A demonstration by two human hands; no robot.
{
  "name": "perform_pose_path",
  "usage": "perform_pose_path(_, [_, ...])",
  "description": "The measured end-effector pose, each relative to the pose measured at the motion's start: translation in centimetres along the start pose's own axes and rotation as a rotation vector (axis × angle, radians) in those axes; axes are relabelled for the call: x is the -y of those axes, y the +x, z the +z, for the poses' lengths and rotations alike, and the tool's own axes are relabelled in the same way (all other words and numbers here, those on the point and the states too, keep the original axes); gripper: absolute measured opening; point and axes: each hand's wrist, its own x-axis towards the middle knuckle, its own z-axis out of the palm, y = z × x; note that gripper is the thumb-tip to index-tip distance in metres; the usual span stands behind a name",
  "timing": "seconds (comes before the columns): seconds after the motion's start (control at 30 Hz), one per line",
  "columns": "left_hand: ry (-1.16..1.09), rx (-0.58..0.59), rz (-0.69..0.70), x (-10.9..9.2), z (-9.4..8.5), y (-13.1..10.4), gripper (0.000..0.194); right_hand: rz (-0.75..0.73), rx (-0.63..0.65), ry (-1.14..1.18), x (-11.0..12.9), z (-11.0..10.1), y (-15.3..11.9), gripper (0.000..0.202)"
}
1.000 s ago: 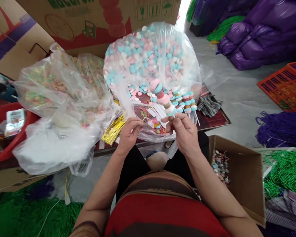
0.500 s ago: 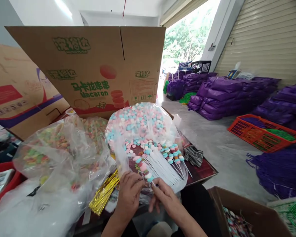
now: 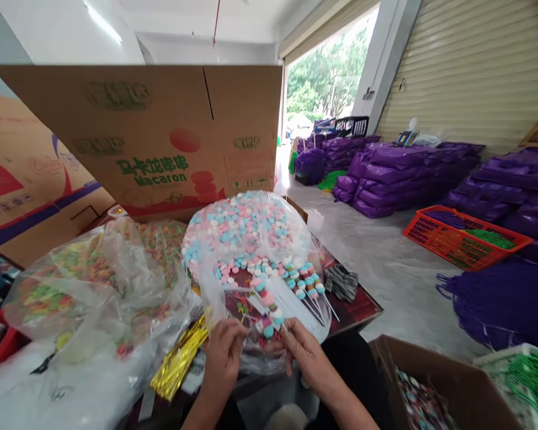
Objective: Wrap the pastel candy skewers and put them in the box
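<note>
Just right of the middle, my right hand pinches the stick of a candy skewer. Pink, blue and white round candies are threaded on it, and it leans up to the left. My left hand is beside it on the left, fingertips pressed together; whether anything small is in them is hidden. Behind both hands lies an open clear bag of pink, blue and white candies. A bundle of white sticks rests at its front, and finished-looking candy skewers lie to the right of them.
Gold twist ties and a bag of ring-shaped candies are on the left. A Macaron carton stands behind. Dark striped strips lie at the table's right corner. An open box and a red basket are to the right.
My hands have drawn apart. The left has shifted a little left and away from the skewer, while the right keeps hold of its stick. The view has turned slightly right.
</note>
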Motion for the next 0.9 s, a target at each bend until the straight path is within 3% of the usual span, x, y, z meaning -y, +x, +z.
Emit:
perform_pose_path(0.07, [-0.138,-0.027,-0.144,-0.2,-0.7,0.4,0.016,-0.009,-0.062,-0.042,1.1,-1.1,-1.1,0.05])
perform_pose_path(0.23, [-0.709,-0.075,-0.499,0.4,-1.2,1.4,0.034,-0.179,-0.382,-0.146,1.4,-4.9,-2.1,0.026])
perform_pose_path(0.3, [-0.828,-0.059,-0.566,0.4,-1.3,1.5,0.033,-0.215,-0.392,-0.211,1.2,-5.9,-2.2,0.022])
perform_pose_path(0.57, [-0.957,0.021,-0.523,-0.2,-1.9,1.3,0.015,-0.399,-0.29,-0.46,3.7,-6.3,-2.9,0.012])
perform_pose_path(0.9, [-0.857,0.14,-0.435,0.4,-1.7,0.7,0.011,-0.39,-0.33,-0.518,3.4,-7.2,-3.0,0.009])
